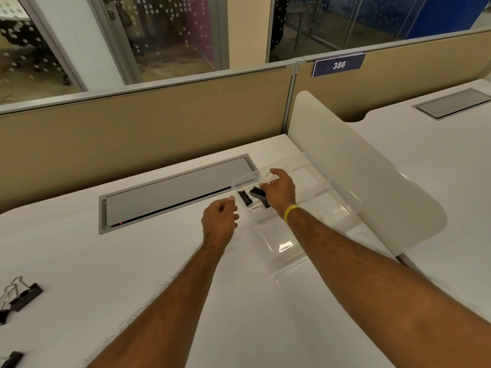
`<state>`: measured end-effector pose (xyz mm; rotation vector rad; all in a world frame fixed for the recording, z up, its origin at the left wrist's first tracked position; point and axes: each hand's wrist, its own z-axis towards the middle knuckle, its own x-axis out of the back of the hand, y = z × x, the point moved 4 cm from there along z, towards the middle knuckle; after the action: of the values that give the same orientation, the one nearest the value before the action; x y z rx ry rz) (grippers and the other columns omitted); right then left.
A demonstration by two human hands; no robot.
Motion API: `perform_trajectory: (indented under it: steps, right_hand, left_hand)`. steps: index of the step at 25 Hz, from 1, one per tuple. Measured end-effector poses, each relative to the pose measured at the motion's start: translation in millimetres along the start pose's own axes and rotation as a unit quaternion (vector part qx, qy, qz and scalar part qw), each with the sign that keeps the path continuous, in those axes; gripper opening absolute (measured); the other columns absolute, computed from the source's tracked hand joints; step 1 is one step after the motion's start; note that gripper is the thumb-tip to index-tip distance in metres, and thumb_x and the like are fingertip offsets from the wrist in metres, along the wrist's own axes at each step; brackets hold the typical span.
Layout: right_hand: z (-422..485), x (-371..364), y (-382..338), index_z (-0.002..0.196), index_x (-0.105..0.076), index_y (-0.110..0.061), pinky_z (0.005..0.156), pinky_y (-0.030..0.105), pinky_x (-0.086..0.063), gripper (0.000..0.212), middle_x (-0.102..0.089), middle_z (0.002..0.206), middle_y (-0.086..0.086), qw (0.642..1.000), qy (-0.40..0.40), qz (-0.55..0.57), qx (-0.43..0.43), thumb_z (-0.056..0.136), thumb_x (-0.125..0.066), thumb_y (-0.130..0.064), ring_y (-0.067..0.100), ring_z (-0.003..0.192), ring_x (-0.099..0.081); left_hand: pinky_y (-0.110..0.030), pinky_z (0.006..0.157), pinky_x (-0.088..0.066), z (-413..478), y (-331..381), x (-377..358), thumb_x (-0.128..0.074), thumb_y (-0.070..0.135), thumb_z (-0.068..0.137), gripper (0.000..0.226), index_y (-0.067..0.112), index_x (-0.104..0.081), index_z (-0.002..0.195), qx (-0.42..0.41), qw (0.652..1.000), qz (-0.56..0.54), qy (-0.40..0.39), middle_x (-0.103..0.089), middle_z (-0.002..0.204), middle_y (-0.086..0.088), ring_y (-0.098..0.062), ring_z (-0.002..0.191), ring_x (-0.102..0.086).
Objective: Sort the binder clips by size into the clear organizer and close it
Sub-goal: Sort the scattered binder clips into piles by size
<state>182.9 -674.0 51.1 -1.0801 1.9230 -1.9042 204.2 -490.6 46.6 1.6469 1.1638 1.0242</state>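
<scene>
White desk, left hand beside clear organizer, right hand over clips

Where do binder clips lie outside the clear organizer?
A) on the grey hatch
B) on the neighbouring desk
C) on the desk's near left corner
C: black binder clips lie on the white desk at its near left edge, well apart from the clear organizer.

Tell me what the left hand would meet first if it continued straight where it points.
Probably the left hand meets the wall of the clear organizer first; a small black binder clip lies behind it. Depth unclear.
</scene>
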Motion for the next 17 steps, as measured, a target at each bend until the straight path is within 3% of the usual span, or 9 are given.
perform_trajectory:
  steps: [3,6,9,12,17]
  right_hand:
    - [5.9,-4.1,6.9,0.122,-0.057,-0.008,0.079,0.026,-0.053,0.046,-0.062,0.115,0.013,0.999,0.017,-0.030,-0.032,0.080,-0.074,-0.001,0.020,0.090,-0.057]
    - [3.1,-15.0,14.9,0.114,-0.058,-0.005,0.074,0.026,-0.051,0.032,-0.062,0.106,0.010,0.995,-0.020,-0.086,-0.039,0.085,-0.070,-0.010,0.021,0.086,-0.059]
    - [0.0,-15.8,12.7,0.105,-0.065,-0.002,0.083,0.029,-0.052,0.020,-0.068,0.108,0.015,0.976,-0.050,-0.210,0.014,0.089,-0.057,-0.011,0.028,0.098,-0.065]
    - [-5.9,-0.3,-0.1,0.114,-0.066,-0.005,0.094,0.035,-0.050,0.032,-0.066,0.117,0.014,0.957,-0.041,-0.278,0.075,0.085,-0.051,-0.002,0.030,0.109,-0.061]
    - [-19.4,29.0,-7.4,0.110,-0.067,-0.007,0.090,0.030,-0.048,0.040,-0.068,0.112,0.010,0.957,-0.037,-0.266,0.110,0.079,-0.048,0.008,0.027,0.105,-0.063]
  left_hand:
    - [-0.029,0.071,-0.056,1.3,-12.1,16.6,-0.052,0.035,0.098,0.028,0.014,-0.061,0.114,-0.007,1.000,0.005,0.018,-0.068,0.103,-0.003,-0.015,0.087,-0.066]
    - [-0.036,0.082,-0.057,2.1,-20.9,27.2,-0.053,0.033,0.097,0.023,0.016,-0.061,0.110,-0.008,1.000,0.010,0.026,-0.068,0.102,-0.002,-0.018,0.089,-0.067]
    - [-0.037,0.084,-0.057,2.5,-26.0,36.1,-0.055,0.032,0.096,0.018,0.017,-0.062,0.105,-0.013,0.999,0.021,0.033,-0.069,0.099,-0.002,-0.018,0.087,-0.067]
    - [-0.037,0.083,-0.056,0.7,-30.7,45.5,-0.056,0.034,0.095,0.024,0.014,-0.064,0.106,-0.011,0.998,0.032,0.044,-0.069,0.095,-0.001,-0.019,0.087,-0.067]
    - [-0.032,0.084,-0.052,-11.5,-33.1,59.3,-0.056,0.036,0.094,0.028,0.013,-0.065,0.108,-0.024,0.995,0.074,0.057,-0.069,0.097,-0.001,-0.021,0.092,-0.066]
